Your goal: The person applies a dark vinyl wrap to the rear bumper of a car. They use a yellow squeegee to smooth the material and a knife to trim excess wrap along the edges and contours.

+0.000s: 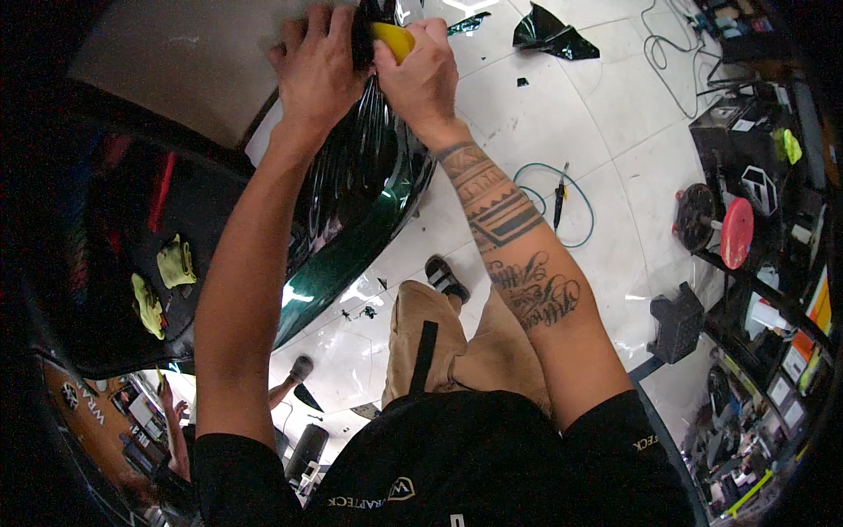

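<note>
White tiled workshop floor (606,132) with coiled teal hose (575,206) and dark film scraps (553,35). Dark green glossy car body panel (369,193) at upper centre. Left hand (316,75) pressed flat, fingers spread, on black film at panel edge. Right hand (421,75) closed around yellow squeegee (392,39), touching film beside left hand. Yellow cloths (167,281) at left.

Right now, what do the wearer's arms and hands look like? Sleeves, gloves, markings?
Both hands are bare, no gloves: left hand, right hand. Short black sleeves end above the elbows. The right forearm carries dark tattoos: banded geometric patterns below the wrist and cursive script nearer the elbow. The left forearm shows no markings. No watch or rings visible.
</note>
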`<control>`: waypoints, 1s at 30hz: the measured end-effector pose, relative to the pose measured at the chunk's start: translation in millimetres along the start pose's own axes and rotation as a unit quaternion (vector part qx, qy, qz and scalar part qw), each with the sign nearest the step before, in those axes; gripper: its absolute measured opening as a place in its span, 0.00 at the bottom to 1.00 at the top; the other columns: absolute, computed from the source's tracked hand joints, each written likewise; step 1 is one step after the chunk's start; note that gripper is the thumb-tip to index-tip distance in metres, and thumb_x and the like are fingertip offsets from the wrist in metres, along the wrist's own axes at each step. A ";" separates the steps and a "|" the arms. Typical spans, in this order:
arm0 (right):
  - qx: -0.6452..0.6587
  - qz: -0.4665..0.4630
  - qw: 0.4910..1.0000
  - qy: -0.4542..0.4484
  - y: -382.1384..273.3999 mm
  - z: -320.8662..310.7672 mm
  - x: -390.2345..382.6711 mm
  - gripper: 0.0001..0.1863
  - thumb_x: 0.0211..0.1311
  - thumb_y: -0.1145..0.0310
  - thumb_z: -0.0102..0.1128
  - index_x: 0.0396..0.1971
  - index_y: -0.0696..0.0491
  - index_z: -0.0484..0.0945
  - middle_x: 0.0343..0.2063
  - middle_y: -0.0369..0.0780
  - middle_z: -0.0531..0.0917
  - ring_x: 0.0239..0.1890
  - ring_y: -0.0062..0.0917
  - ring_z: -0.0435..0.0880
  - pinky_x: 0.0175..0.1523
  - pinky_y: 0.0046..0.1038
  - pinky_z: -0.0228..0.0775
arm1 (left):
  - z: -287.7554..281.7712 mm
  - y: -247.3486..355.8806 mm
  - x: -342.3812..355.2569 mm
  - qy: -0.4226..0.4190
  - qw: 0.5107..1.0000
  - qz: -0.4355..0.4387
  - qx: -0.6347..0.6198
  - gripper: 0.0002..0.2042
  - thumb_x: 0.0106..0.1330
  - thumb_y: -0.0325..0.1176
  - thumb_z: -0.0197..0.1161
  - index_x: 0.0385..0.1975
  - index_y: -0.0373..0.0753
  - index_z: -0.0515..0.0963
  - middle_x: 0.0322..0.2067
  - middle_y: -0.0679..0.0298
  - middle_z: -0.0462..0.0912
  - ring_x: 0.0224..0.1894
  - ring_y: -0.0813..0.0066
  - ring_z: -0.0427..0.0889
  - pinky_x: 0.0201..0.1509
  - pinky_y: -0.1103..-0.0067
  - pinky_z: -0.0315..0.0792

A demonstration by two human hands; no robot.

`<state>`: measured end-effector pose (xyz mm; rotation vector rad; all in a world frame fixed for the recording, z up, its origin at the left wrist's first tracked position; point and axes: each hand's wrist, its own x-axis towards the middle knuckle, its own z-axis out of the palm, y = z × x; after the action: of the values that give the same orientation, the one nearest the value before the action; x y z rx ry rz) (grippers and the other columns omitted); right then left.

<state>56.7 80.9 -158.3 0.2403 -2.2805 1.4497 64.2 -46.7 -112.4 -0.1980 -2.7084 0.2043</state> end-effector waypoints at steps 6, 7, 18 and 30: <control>-0.071 -0.023 0.987 -0.142 -6.3 -35.0 17.4 0.13 0.56 0.66 0.63 0.34 0.60 0.75 0.24 0.50 0.80 0.30 0.47 0.82 0.35 0.41 0.74 | 3.9 -3.5 0.8 -0.030 0.999 0.002 -0.034 0.30 0.52 0.46 0.69 0.54 0.45 0.67 0.50 0.58 0.71 0.53 0.46 0.70 0.46 0.47 0.66; -0.073 -0.076 0.988 -0.116 -4.9 -33.2 15.5 0.11 0.58 0.67 0.61 0.32 0.59 0.73 0.20 0.49 0.80 0.26 0.49 0.82 0.31 0.42 0.74 | 4.4 -2.7 1.3 -0.021 0.999 0.009 -0.027 0.30 0.52 0.45 0.69 0.54 0.45 0.67 0.50 0.57 0.71 0.52 0.46 0.70 0.46 0.47 0.67; -0.019 0.038 0.997 -0.063 -5.4 -5.2 -12.5 0.10 0.57 0.65 0.61 0.31 0.57 0.75 0.26 0.50 0.81 0.30 0.49 0.82 0.34 0.43 0.74 | 1.2 -2.2 -0.4 0.018 0.998 0.049 -0.046 0.31 0.46 0.40 0.72 0.52 0.46 0.66 0.47 0.61 0.71 0.51 0.56 0.71 0.46 0.54 0.65; -0.153 -0.054 0.960 -0.230 -5.6 -42.6 -11.0 0.10 0.56 0.65 0.61 0.30 0.57 0.77 0.24 0.51 0.82 0.28 0.50 0.83 0.35 0.45 0.77 | -20.7 8.9 -1.5 -0.074 0.995 0.014 -0.060 0.32 0.46 0.35 0.71 0.53 0.36 0.65 0.50 0.52 0.67 0.55 0.48 0.65 0.57 0.49 0.57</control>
<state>79.5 115.7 -143.1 0.6525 -2.7671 1.0441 75.1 -35.8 -95.8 -0.2645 -2.8698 0.0663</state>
